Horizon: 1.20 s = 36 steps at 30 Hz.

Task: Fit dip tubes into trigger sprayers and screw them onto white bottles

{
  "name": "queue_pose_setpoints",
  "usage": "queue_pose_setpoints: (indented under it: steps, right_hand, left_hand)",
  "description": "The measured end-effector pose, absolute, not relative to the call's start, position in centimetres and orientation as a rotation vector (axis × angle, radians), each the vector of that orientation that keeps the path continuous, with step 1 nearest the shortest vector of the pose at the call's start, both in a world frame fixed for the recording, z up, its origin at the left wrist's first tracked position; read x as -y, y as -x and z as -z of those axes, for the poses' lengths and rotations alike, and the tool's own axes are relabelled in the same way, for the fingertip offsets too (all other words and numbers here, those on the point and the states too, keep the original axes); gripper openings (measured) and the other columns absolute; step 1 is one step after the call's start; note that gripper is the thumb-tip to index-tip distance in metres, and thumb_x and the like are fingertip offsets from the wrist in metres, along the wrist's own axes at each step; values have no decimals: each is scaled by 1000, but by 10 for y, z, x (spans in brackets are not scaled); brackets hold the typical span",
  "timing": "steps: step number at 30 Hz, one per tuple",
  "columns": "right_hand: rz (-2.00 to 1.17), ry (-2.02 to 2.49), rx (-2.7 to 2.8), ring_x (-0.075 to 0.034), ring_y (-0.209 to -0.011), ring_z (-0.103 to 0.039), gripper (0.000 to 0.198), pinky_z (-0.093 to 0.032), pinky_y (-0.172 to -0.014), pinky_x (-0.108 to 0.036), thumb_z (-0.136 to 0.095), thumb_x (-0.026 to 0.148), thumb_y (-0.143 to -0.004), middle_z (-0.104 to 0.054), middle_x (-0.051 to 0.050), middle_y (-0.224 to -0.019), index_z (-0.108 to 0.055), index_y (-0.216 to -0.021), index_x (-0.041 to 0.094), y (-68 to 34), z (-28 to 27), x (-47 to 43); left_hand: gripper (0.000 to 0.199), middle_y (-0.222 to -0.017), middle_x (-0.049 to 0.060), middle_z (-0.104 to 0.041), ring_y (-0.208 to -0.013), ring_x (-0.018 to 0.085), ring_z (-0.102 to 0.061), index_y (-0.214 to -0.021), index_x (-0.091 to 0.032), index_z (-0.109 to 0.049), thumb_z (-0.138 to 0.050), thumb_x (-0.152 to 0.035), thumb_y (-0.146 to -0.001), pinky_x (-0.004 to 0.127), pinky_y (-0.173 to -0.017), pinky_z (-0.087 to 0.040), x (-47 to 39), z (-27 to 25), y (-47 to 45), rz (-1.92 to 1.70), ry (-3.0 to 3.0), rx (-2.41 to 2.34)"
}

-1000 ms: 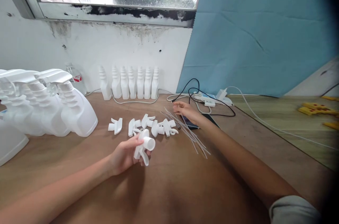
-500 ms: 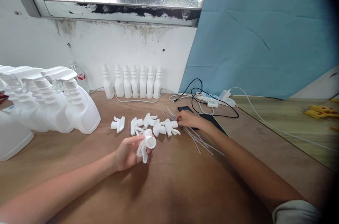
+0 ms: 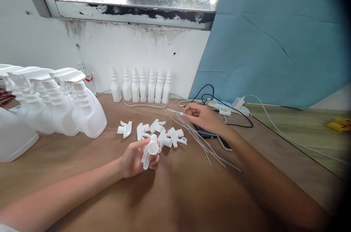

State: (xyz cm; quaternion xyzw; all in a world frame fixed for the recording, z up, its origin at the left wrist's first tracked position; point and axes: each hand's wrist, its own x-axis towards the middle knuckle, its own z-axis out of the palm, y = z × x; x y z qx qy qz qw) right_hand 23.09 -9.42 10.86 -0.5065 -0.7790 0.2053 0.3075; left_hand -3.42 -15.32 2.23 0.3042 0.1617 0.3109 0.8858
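Note:
My left hand [image 3: 133, 159] is closed around a white trigger spray head [image 3: 152, 148], its round collar facing me. With thumb and fingers pinched, my right hand [image 3: 202, 116] holds a thin clear plastic tube [image 3: 174, 111]; the tip points left and the rest is partly hidden by the hand. Below that hand, a loose bundle of thin tubes [image 3: 204, 146] lies on the table. Several more white spray heads [image 3: 164, 139] are scattered just beyond my left hand, and a single spray head [image 3: 125, 129] sits apart to their left.
Large white spray bottles [image 3: 89, 115] with heads fitted stand at the left. Smaller white bottles [image 3: 151, 87] line the wall. Cables and a power strip [image 3: 227, 106] lie at the back right, near dark phones [image 3: 205, 133] partly under my right arm.
My right hand has risen slightly from the tube bundle with a tube between its fingers. The left hand still holds the spray head, turned a little. The view has shifted slightly.

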Motion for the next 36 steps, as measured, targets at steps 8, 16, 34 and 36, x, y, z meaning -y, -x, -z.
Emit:
queue_pose_setpoints:
  steps: [8,16,34,36]
  right_hand:
    - [-537,958,2368,-7,-47,-31,17,-22,-43,-23,-58,29,-86,-53,1,-60,-73,-88,21,-210,-160,162]
    - [-65,881,2486,-6,-42,-30,16,-26,-44,-22,-54,23,-88,-46,4,-49,-70,-85,21,-202,-144,171]
    - [-244,651,2427,-12,-68,-58,10,-41,-62,-24,-56,27,-92,-68,-2,-80,-63,-93,20,-174,-118,172]
    - [-199,652,2428,-11,-64,-55,8,-39,-61,-23,-55,24,-93,-65,-1,-74,-62,-90,20,-174,-119,174]
  left_hand:
    - [31,-60,2,-45,-59,16,-44,-87,-12,-59,-52,-42,-89,27,-58,-30,152,-18,36,-659,-584,-351]
    - [30,-63,2,-46,-59,14,-44,-86,-13,-59,-56,-43,-88,26,-57,-30,152,-21,34,-666,-560,-347]
    - [43,-60,2,-46,-60,16,-46,-71,-12,-60,-54,-51,-88,29,-62,-33,155,-21,34,-596,-654,-320]
    - [42,-61,2,-45,-60,15,-45,-71,-13,-60,-53,-50,-89,28,-62,-33,155,-20,34,-610,-656,-313]
